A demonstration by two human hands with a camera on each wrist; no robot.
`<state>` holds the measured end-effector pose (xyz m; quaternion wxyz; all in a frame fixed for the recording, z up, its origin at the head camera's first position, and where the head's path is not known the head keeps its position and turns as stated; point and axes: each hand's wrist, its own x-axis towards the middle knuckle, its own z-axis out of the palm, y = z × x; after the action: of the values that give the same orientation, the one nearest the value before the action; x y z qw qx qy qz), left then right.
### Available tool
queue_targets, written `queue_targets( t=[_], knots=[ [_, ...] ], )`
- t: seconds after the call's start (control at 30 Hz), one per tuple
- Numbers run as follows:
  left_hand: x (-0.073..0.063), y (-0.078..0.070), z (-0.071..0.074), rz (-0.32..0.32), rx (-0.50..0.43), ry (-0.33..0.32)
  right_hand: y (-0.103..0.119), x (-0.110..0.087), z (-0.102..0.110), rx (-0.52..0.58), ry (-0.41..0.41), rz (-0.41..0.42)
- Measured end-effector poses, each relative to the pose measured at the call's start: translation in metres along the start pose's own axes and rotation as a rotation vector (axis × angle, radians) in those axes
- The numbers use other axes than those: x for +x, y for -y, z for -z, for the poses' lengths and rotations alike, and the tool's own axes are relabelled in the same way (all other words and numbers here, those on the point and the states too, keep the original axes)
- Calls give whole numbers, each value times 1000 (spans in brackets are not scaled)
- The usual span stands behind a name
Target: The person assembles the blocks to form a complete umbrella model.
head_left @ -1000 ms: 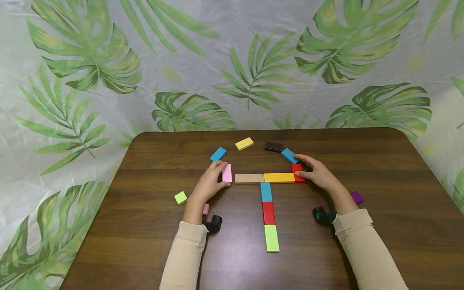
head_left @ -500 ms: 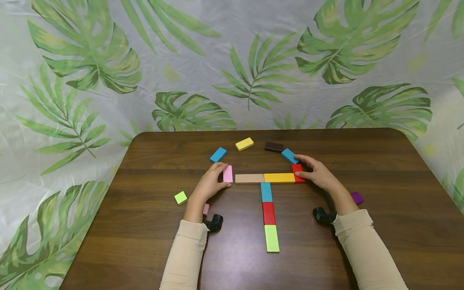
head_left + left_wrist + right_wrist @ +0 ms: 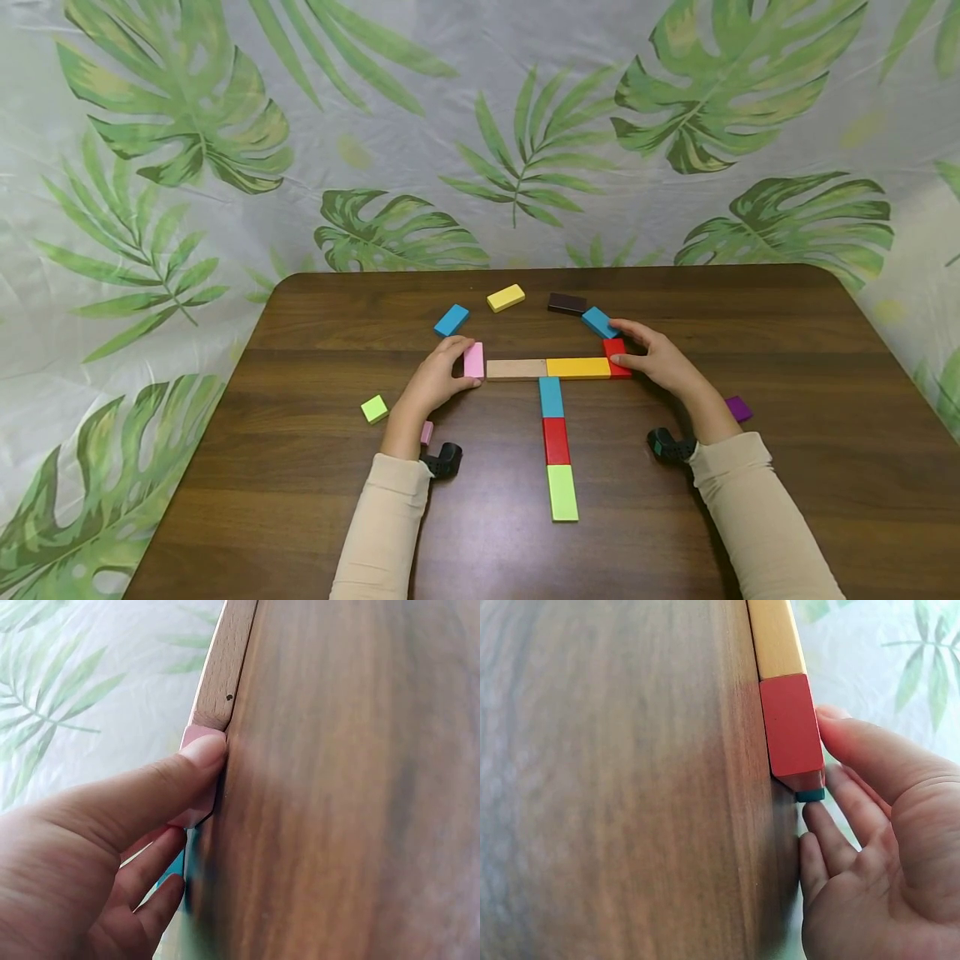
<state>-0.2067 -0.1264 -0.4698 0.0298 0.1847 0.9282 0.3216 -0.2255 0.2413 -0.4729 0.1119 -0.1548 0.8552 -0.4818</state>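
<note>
In the head view, my left hand (image 3: 435, 372) pinches a pink block (image 3: 474, 361) between thumb and fingers. It lies crosswise by the left end of a plain wooden block (image 3: 516, 369); the thumb covers part of the pink block (image 3: 193, 735) in the left wrist view. A yellow-orange block (image 3: 577, 367) continues the row, and a red block (image 3: 612, 347) lies crosswise at its right end. My right hand (image 3: 660, 360) rests its thumb on that red block (image 3: 791, 724), its fingers reaching to a blue block (image 3: 598, 322) at the red one's far end.
Below the row runs a column of teal (image 3: 551, 397), red (image 3: 556, 441) and lime (image 3: 562, 493) blocks. Behind lie blue (image 3: 452, 320), yellow (image 3: 506, 297) and dark brown (image 3: 567, 303) blocks. Lime (image 3: 374, 409), small pink (image 3: 426, 433) and purple (image 3: 738, 408) blocks lie outward.
My left hand has slid the pink block slightly to the right, narrowing the gap to the plain wooden block. The right hand has stayed in place.
</note>
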Motion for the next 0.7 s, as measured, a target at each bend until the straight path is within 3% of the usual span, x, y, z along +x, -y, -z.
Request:
queue_targets(
  t=[0.57, 0.7],
  knots=[
    [1, -2, -2, -1, 10, 18, 1, -1, 0, 10, -2, 14],
    [0, -2, -2, 0, 9, 23, 17, -5, 0, 26, 3, 6]
  ],
)
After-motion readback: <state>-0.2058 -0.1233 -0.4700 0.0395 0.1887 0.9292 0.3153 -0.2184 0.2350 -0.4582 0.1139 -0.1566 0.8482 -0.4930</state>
